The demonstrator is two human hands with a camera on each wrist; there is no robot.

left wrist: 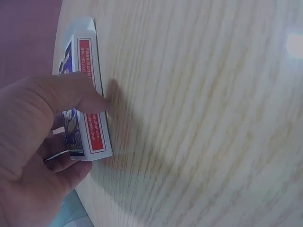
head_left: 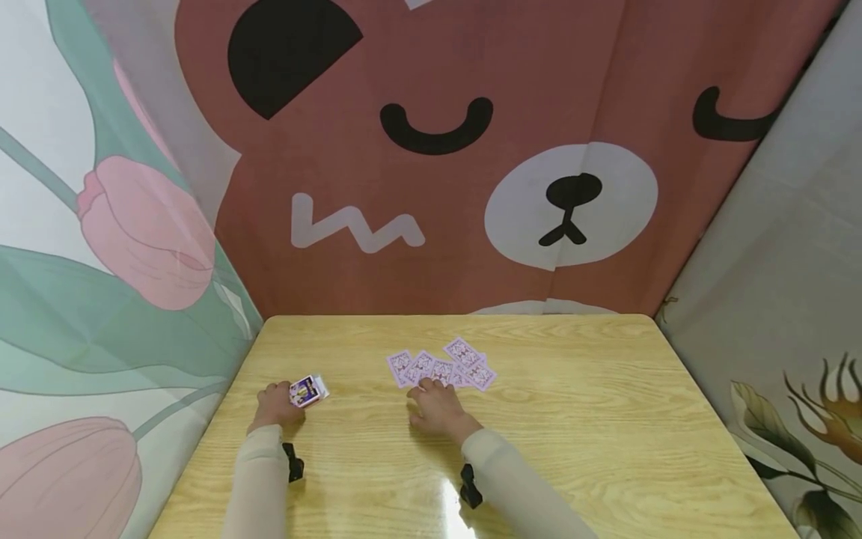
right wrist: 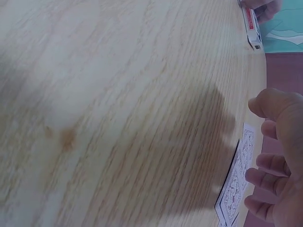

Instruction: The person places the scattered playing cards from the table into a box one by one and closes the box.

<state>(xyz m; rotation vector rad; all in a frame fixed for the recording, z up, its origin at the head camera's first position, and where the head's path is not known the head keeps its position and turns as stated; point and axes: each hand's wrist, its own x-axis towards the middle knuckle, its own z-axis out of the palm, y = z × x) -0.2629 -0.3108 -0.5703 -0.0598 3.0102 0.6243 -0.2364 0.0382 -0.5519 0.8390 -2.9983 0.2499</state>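
Observation:
My left hand point(head_left: 276, 405) grips a playing card box point(head_left: 305, 391) at the left of the table. In the left wrist view the thumb lies across the red and white side of the box point(left wrist: 96, 137), and the fingers curl round its far side. The white end flap point(left wrist: 84, 24) stands out from the box. My right hand point(head_left: 436, 409) is just in front of several playing cards point(head_left: 441, 370), fingertips right at their near edge. The cards overlap in a loose spread, patterned purple side up. In the right wrist view the thumb and fingers stand apart over the cards point(right wrist: 236, 184).
A light wooden table point(head_left: 579, 419) carries everything. A curtain with a bear face point(head_left: 438, 269) rises behind its far edge, and printed fabrics hang at the left point(head_left: 74, 322) and right point(head_left: 774, 299). Dark straps sit on both wrists.

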